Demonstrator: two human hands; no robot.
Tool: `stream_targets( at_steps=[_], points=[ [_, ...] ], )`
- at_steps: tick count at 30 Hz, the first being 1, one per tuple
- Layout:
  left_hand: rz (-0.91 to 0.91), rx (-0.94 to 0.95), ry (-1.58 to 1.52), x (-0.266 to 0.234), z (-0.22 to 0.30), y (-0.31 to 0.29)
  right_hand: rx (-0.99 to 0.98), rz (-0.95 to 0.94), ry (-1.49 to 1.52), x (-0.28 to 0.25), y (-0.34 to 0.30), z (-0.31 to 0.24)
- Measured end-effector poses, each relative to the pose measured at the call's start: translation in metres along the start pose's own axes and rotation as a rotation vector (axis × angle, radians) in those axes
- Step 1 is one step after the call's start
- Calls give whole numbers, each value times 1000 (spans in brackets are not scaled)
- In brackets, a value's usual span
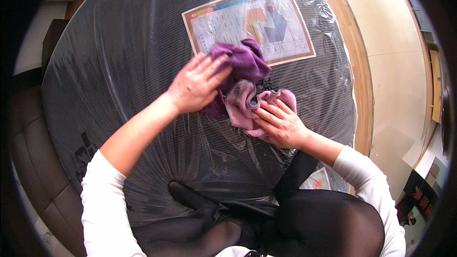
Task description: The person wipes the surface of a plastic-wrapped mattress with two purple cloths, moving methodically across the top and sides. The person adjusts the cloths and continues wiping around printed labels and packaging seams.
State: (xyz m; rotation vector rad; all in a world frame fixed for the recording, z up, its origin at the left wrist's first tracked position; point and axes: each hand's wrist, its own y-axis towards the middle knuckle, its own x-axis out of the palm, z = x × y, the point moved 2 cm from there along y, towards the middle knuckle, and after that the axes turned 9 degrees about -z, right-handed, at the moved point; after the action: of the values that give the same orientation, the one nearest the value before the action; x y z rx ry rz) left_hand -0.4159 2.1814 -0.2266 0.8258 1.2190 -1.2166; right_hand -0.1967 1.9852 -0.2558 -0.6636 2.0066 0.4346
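A purple cloth (243, 63) lies bunched on a plastic-wrapped mattress (143, 47). My left hand (199, 82) rests at its left side, fingers stretched out over the fabric and a little blurred. Just nearer and to the right is a crumpled pink cloth (243, 104) with a dark edge, touching the purple one. Across its right part lies my right hand (284, 123), fingers extended and pressed flat on it. The fingertips of my left hand are partly lost against the purple folds.
A printed sheet (296, 33) with a brown border lies under the clear plastic beyond the cloths. My black-clad legs (328, 214) are folded on the mattress nearest me. A brown padded edge (43, 162) runs along the left, wooden flooring (364, 100) along the right.
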Motion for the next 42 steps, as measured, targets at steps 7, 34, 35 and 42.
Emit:
stream_targets(
  at_steps=[7, 34, 35, 42],
  points=[
    [29, -360, 272, -10, -66, -27, 4, -20, -20, -3, 0, -1],
    [-95, -83, -45, 12, 31, -91, -409, -119, 59, 8, -4, -8],
    [-94, -130, 50, 16, 15, -108, -380, -105, 29, -2, 1, 4],
    [-62, -749, 130, 38, -79, -215, 50, 4, -197, -40, -5, 57]
  ],
)
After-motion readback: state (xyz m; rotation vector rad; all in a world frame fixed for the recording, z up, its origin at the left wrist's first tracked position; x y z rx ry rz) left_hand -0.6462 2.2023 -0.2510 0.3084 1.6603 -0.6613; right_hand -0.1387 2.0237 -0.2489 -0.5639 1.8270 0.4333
